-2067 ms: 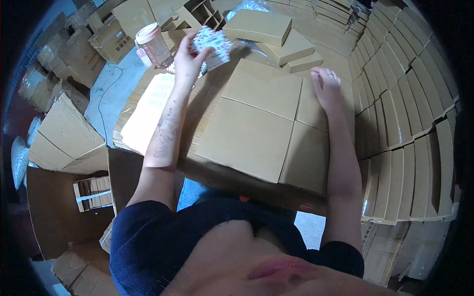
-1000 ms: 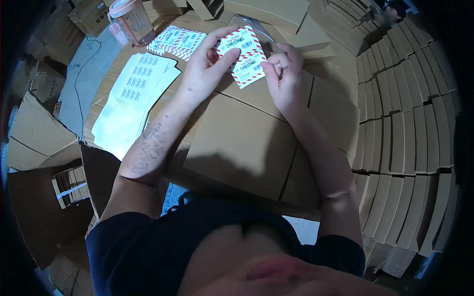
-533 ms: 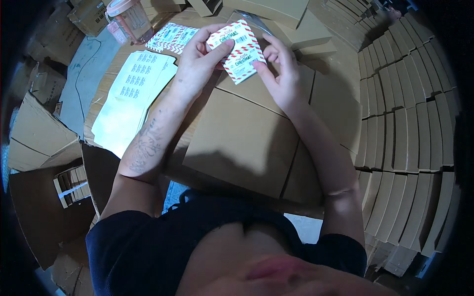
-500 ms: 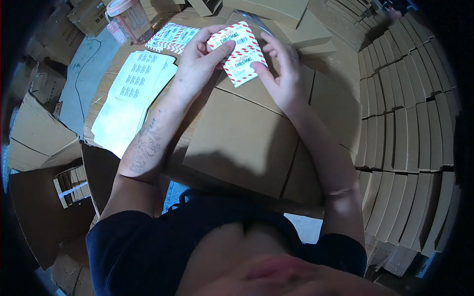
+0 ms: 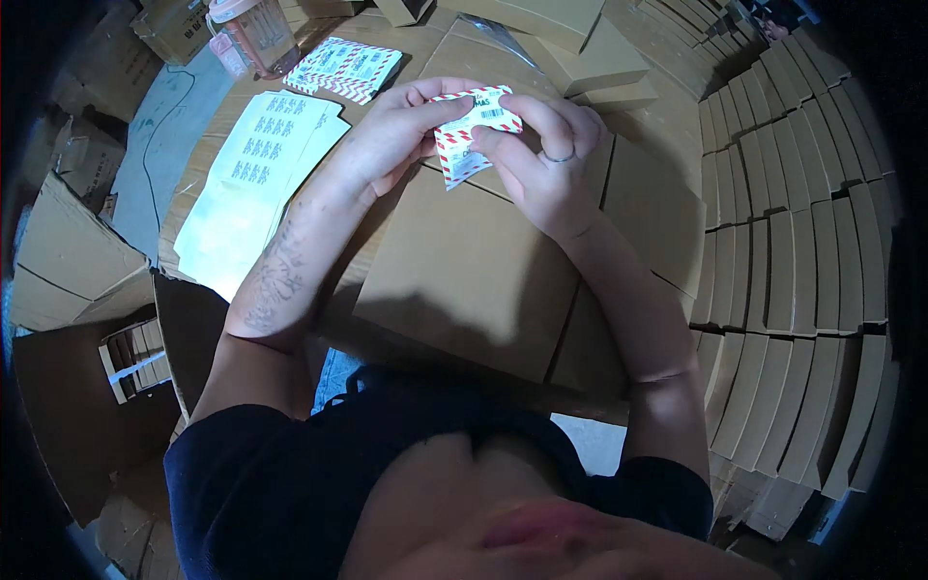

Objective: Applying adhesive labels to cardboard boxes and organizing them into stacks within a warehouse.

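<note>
Cardboard everywhere in the head view: flat brown boxes point(image 5: 773, 251) standing on edge in curved rows from one o'clock down to five o'clock, more folded cartons point(image 5: 68, 261) heaped at nine o'clock, a few shallow boxes point(image 5: 580, 48) stacked at twelve o'clock.

At centre, a closed brown carton point(image 5: 483, 280) with a taped seam, serving as the work surface, forearms crossing above it from the lower edge.

Just above centre, toward twelve o'clock, a small white sticker with a red-and-white striped border point(image 5: 471, 130), held up off the carton between both hands, its lower corner curling free.

Left hand point(image 5: 391, 135) at eleven o'clock of the carton, fingers curled, thumb and forefinger pinching the sticker's left edge; tattoo on the forearm below it.

Right hand point(image 5: 541, 159) just beside, at one o'clock, fingers bent and pinching the sticker's right side from above; ring on one finger. Fingertips of both hands nearly touching over the sticker.

At ten o'clock, pale label sheets point(image 5: 256, 184) with rows of small blue print, lying fanned on the cardboard. Beyond them, at eleven o'clock, a loose pile of more striped stickers point(image 5: 346, 70), well apart from the hands. Farther up, near the rim, a clear pink-capped bottle point(image 5: 253, 29).

At six o'clock, dark shirt point(image 5: 319, 483).
</note>
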{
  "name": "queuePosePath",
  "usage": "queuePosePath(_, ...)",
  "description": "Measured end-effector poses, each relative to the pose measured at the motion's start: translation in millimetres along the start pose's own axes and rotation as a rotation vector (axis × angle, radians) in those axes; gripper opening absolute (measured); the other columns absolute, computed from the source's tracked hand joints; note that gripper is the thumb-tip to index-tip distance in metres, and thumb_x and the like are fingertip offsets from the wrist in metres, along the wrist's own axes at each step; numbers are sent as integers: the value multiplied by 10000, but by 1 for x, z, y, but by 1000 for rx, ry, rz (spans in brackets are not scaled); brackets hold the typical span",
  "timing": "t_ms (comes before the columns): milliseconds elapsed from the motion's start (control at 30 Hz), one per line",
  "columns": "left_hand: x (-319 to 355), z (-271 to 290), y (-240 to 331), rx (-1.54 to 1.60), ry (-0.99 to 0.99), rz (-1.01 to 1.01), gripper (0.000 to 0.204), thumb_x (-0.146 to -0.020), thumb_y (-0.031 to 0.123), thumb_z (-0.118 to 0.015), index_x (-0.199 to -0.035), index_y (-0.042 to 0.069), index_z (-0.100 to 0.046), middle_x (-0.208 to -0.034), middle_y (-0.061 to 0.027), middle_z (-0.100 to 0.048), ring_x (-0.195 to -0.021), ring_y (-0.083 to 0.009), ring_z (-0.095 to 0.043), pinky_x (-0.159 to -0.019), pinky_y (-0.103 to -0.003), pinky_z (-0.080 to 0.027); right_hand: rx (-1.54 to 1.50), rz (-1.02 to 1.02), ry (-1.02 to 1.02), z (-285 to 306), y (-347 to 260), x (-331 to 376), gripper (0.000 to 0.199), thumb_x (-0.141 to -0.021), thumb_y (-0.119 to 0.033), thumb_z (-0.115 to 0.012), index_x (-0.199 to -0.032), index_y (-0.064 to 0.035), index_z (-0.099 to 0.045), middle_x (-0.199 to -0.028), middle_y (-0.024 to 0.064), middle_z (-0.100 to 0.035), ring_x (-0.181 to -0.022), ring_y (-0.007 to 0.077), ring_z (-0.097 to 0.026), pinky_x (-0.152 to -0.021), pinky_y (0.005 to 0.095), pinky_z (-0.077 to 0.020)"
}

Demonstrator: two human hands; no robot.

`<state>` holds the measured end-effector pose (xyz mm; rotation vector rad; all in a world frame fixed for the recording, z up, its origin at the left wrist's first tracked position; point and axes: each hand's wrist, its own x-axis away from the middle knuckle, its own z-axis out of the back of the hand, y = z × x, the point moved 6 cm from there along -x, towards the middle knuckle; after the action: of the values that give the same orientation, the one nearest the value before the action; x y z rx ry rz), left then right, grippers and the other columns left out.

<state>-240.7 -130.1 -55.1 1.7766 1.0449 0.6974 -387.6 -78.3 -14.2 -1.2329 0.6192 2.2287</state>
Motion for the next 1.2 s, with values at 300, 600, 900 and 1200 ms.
queuePosePath(300,1,-1,-1,229,13,27,327,-998,184,-572,-1268,-1,-579,-1115,-85,-687,-969,-129,-684,-833,-263,-585,56,104,-4,0,-7,4,202,-693,-197,-763,-885,-232,-709,-1158,-72,-551,-1102,149,-457,-917,352,-340)
queuePosePath(600,3,4,9,-47,72,-87,339,-1004,221,-575,-1289,37,-578,-1104,-54,-687,-941,-90,-674,-809,-247,-569,-20,-114,-15,4,-2,-8,346,-630,-253,-850,-942,-214,-705,-1220,-39,-553,-1120,203,-475,-956,387,-338)
queuePosePath(900,2,1,-1,1,56,-13,325,-985,166,-599,-1281,31,-596,-1120,-56,-685,-981,-114,-668,-896,-256,-539,-35,-27,19,-2,-2,-1,229,-674,-190,-819,-855,-193,-677,-1197,-48,-570,-1104,204,-480,-913,392,-327)
queuePosePath(1200,2,-4,0,96,84,-11,295,-948,139,-654,-1220,26,-635,-1056,-61,-705,-881,-106,-677,-760,-216,-538,13,28,14,4,-9,3,204,-637,-157,-800,-760,-217,-650,-1192,-33,-550,-1088,212,-466,-891,393,-339)
